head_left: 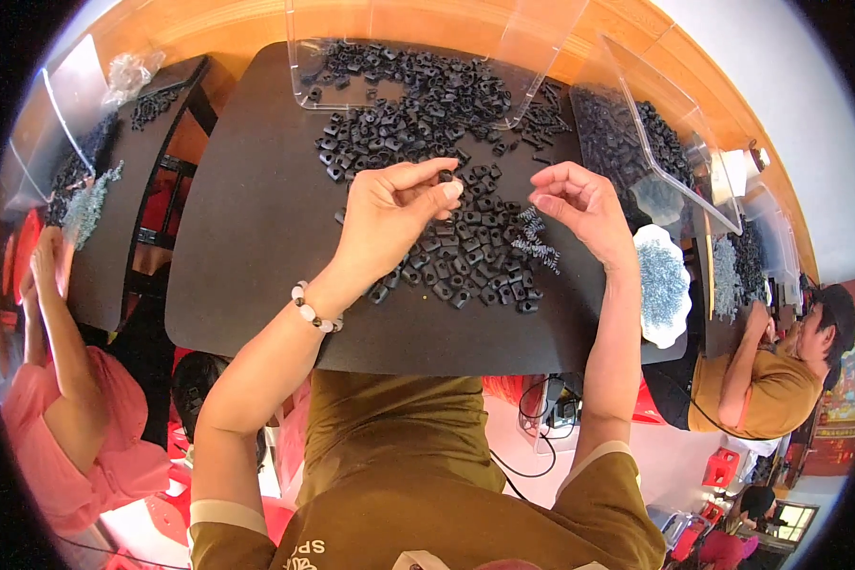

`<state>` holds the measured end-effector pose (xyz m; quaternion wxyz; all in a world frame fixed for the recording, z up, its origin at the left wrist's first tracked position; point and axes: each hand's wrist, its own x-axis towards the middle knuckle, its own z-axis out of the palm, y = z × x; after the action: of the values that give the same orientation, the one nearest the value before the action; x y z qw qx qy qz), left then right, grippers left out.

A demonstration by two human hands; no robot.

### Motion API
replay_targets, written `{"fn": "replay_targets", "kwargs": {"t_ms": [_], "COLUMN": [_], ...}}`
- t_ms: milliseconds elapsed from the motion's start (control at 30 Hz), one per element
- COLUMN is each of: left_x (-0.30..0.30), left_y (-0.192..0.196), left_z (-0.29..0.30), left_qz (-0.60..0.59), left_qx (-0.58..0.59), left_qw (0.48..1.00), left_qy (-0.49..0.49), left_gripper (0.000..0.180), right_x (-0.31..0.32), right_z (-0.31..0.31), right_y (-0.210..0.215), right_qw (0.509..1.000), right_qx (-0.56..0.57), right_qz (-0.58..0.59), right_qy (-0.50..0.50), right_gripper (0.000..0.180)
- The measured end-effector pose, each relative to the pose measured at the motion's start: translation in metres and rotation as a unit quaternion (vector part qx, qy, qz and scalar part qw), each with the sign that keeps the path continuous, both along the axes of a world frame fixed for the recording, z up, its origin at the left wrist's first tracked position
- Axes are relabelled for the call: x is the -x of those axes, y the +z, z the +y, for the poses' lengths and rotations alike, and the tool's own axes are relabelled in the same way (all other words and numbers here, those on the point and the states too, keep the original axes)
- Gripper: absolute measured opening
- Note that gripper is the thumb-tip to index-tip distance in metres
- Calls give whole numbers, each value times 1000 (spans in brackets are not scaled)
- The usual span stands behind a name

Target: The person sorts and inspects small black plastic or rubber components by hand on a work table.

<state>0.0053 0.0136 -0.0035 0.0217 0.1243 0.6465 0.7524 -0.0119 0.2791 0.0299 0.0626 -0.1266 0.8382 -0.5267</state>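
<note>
My left hand (394,204), with a beaded bracelet at the wrist, pinches a small black plastic part (446,177) between thumb and forefinger. The fingers partly cover it. To the right, my right hand (584,204) is raised with its fingers loosely curled. A gap shows between its thumb and fingertips, and I see nothing in it. Just below its fingers lies a small group of grey metal springs (539,239). Beneath and between both hands, many black plastic parts with round holes (465,252) are spread over the dark table (247,209).
A clear plastic bin (299,81) lies at the back, black parts spilling from it. Small black pieces (544,119) lie beside it. At right are another clear bin (636,123) and a white dish (651,328) of springs. People work at tables on the left (76,408) and right (760,380).
</note>
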Motion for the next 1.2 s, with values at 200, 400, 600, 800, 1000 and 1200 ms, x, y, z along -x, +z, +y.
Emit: {"fn": "replay_targets", "kwargs": {"t_ms": [200, 400, 600, 800, 1000, 1200], "left_x": [-7, -12, -13, -11, -10, -10], "left_y": [-1, -2, -2, -2, 2, 1], "left_z": [9, 17, 14, 10, 8, 7], "left_qz": [2, 36, 46, 36, 23, 26], "left_qx": [-24, 41, 40, 28, -3, 22], "left_qw": [1000, 998, 998, 997, 998, 997], "left_qy": [-4, -35, -32, -59, -58, -63], "left_gripper": [37, 45, 48, 50, 45, 47], "right_x": [-9, -12, -14, -16, -17, -16], "right_z": [-45, -65, -67, -66, -68, -67], "right_y": [0, -2, -5, 0, 2, 0], "right_qw": [980, 972, 983, 949, 919, 934], "right_qx": [192, 205, 125, -47, -81, -65], "right_qz": [40, 106, 130, 308, 381, 343], "right_qy": [25, 35, 27, 44, 62, 74], "right_gripper": [26, 25, 22, 25, 29, 28]}}
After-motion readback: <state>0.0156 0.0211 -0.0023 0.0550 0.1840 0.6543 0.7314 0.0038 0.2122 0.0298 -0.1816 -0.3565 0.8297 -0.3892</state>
